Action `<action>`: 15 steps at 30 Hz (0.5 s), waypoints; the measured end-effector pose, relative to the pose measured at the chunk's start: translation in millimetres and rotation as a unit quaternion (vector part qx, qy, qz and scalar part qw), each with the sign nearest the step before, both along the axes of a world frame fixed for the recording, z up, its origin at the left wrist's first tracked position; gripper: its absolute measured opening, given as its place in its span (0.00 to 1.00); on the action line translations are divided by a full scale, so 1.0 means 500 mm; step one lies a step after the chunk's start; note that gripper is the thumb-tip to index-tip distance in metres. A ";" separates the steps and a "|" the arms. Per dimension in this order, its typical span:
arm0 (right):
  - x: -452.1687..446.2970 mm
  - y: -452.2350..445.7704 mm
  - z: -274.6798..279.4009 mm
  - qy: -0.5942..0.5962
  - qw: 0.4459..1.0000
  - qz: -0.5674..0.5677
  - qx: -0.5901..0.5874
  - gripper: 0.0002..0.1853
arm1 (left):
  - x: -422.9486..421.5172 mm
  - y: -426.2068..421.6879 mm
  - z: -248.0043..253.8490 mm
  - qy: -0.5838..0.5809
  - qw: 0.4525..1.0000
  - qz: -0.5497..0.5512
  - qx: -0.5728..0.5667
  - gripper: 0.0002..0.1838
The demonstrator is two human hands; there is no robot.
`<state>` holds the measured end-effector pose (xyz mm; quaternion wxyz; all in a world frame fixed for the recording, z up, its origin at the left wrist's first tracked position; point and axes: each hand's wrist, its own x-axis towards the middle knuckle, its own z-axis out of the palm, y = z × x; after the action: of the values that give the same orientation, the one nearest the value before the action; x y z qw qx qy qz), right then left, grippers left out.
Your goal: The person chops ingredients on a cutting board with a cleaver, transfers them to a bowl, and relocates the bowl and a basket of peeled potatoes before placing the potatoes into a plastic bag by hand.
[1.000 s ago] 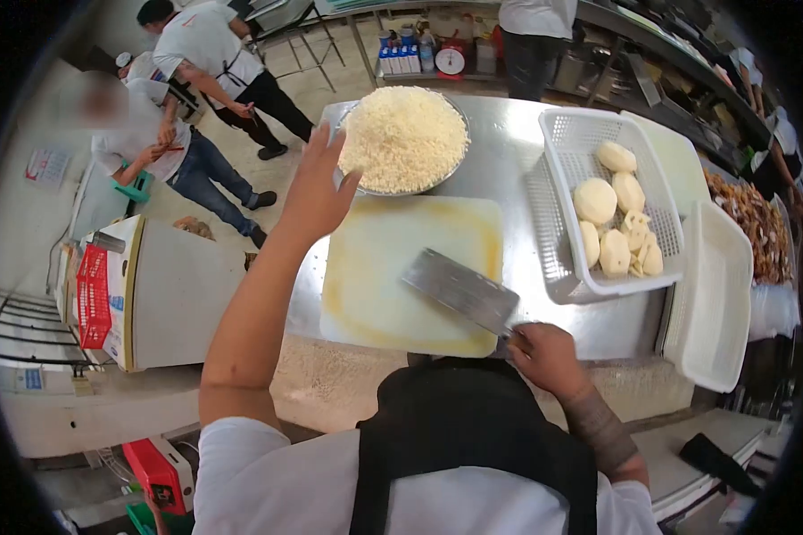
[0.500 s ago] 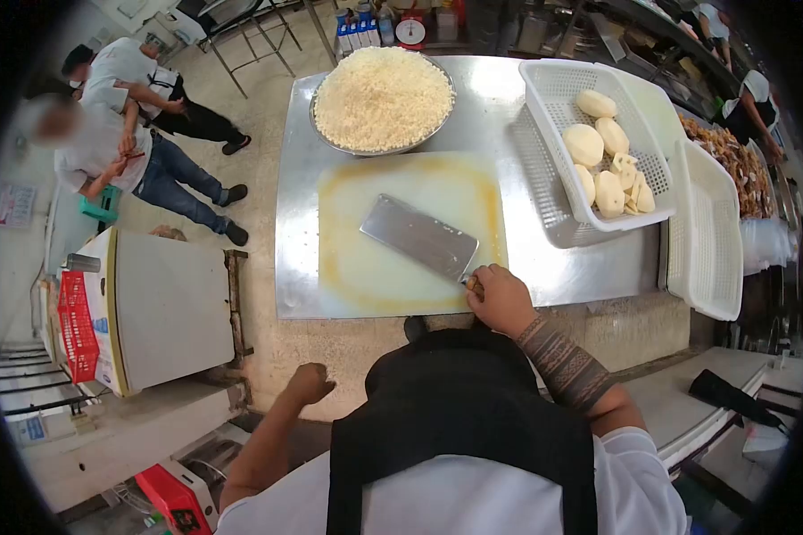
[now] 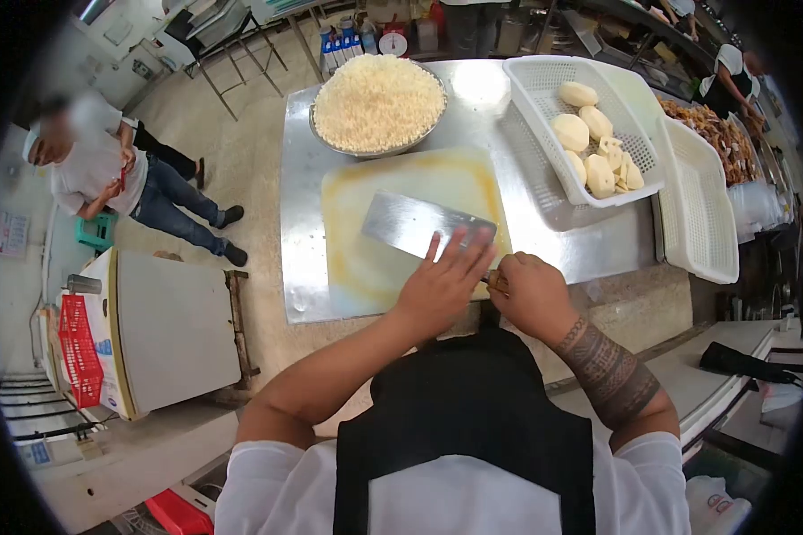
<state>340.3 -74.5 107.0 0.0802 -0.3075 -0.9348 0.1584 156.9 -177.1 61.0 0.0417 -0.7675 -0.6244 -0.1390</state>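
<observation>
commercial-type kitchen: steel table (image 3: pixel 302 241) w/ cleaver (image 3: pixel 410 219), cutting bd (image 3: pixel 352 272), 1 heaped food bowl (image 3: pixel 379 154), dial scale (image 3: pixel 393 44), blk apron (image 3: pixel 482 410)

I have room to pass left from my left hand (image 3: pixel 446 281), low over the near part of the cutting board (image 3: pixel 357 263). Straight ahead, the cleaver (image 3: pixel 401 217) in my right hand (image 3: pixel 531 290) slants across my way. Beyond the board, the heaped bowl (image 3: pixel 391 152) blocks me. Rightward, bare counter (image 3: pixel 531 192) leaves a lane before the white basket's (image 3: pixel 625 195) raised wall.
</observation>
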 end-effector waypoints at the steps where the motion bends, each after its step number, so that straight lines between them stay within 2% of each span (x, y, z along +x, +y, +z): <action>1: 0.003 0.001 0.014 0.020 1.000 0.010 0.021 0.12 | 0.009 0.028 0.006 0.010 1.000 -0.012 0.011 0.39; 8: -0.008 0.074 0.116 0.089 0.992 0.019 0.087 0.13 | -0.041 0.171 0.106 0.094 0.985 -0.003 0.146 0.37; 15: -0.041 0.230 0.216 0.201 0.966 0.019 0.161 0.13 | -0.236 0.331 0.273 0.202 0.945 0.084 0.244 0.38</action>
<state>319.6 40.3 215.1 0.3119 -0.2344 -0.9184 0.0657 38.7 -11.8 197.6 0.3643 -0.6905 -0.6121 -0.1254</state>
